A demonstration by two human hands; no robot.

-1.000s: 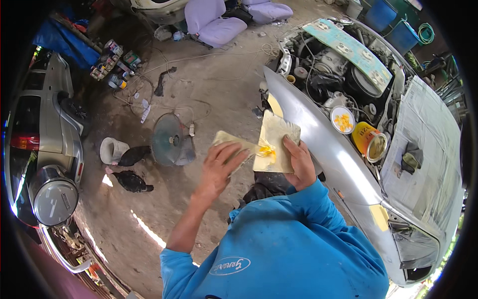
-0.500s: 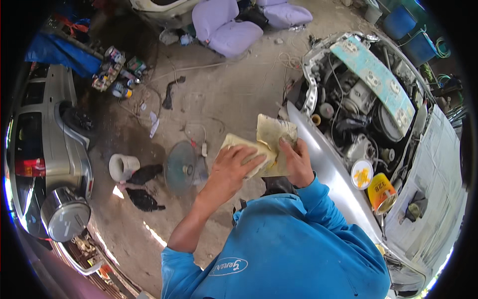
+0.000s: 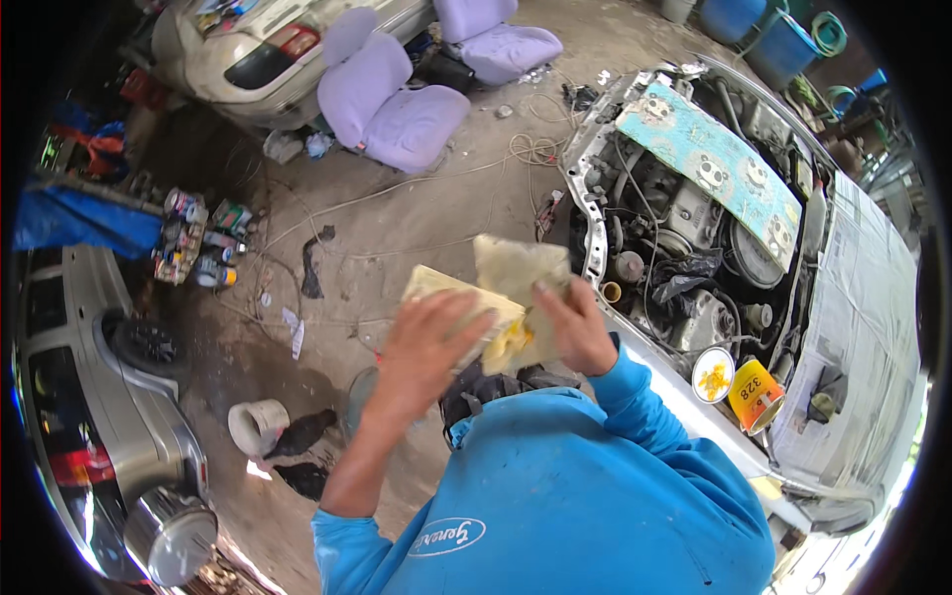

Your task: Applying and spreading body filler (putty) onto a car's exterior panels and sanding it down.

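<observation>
So the left hand (image 3: 426,342) has its fingers laid over a cream-coloured rectangular slab (image 3: 504,305); its thumb's out of sight, so I can't tell how the pinch works underneath. The right hand (image 3: 577,327) is pinching a thin beige rectangular board (image 3: 521,266), thumb on the near face. Slab and board overlap, with a smear of soft yellow paste (image 3: 508,349) right where they meet, between the two hands. My read: paste is being worked back and forth between the two, and the next move calls for a steady board and the slab's edge kept low so nothing drops. Just right of the grip there's a glossy silver car fender (image 3: 650,372), then a white round lid (image 3: 700,385) with yellow-orange dabs on it, and a yellow-and-orange can (image 3: 756,392) tipped beside it. Above those is a bare engine bay with a pale-blue panda-print panel (image 3: 694,149) lying across it. Past the grip it's dusty concrete floor (image 3: 426,218), with purple seats (image 3: 421,124) further out. Left of the grip: a white bucket (image 3: 256,426) and a tan-silver SUV (image 3: 124,367).
</observation>
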